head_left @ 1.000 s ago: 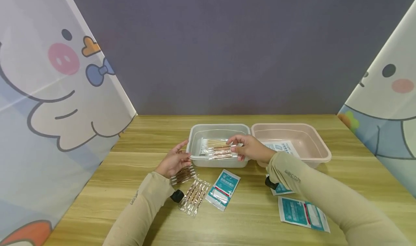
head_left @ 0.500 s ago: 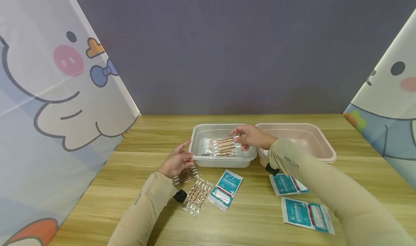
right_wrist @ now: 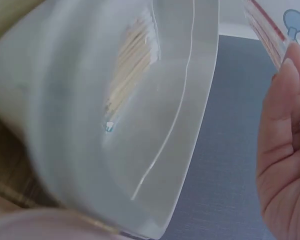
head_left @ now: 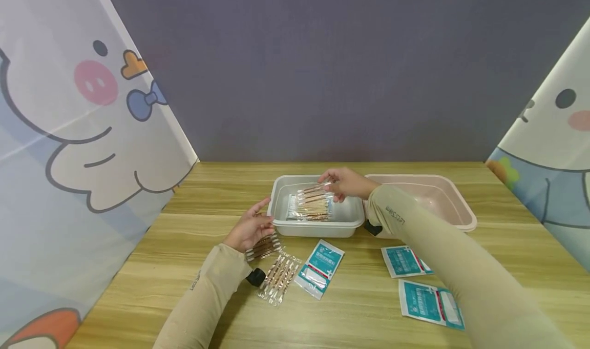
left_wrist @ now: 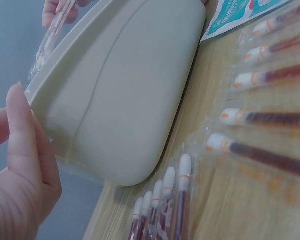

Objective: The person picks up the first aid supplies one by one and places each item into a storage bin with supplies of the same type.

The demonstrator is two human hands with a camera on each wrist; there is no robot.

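In the head view, my right hand [head_left: 346, 183] pinches a clear packet of brown-stick cotton swabs [head_left: 311, 194] over the pale grey basin [head_left: 319, 227]. The right wrist view shows only part of this packet [right_wrist: 268, 31], beside my fingers. Inside the basin lies a bundle of packed wooden-stick cotton swabs [head_left: 299, 207], partly covered by the held packet. My left hand [head_left: 250, 230] touches the basin's left rim with thumb and fingers extended. Two more brown swab packets lie just below it on the table: one [head_left: 264, 246] partly under the hand, another [head_left: 279, 279] nearer me.
A pink basin [head_left: 461, 213] stands right of the grey one, partly behind my right arm. One teal-and-white dressing packet [head_left: 320, 268] lies in front of the grey basin. Two similar packets, an upper [head_left: 402, 261] and a lower [head_left: 424, 302], lie by my right sleeve.
My right hand, with the swab packet, has moved up and toward the back of the grey basin, uncovering more of the wooden swabs. My left hand stays at the rim.
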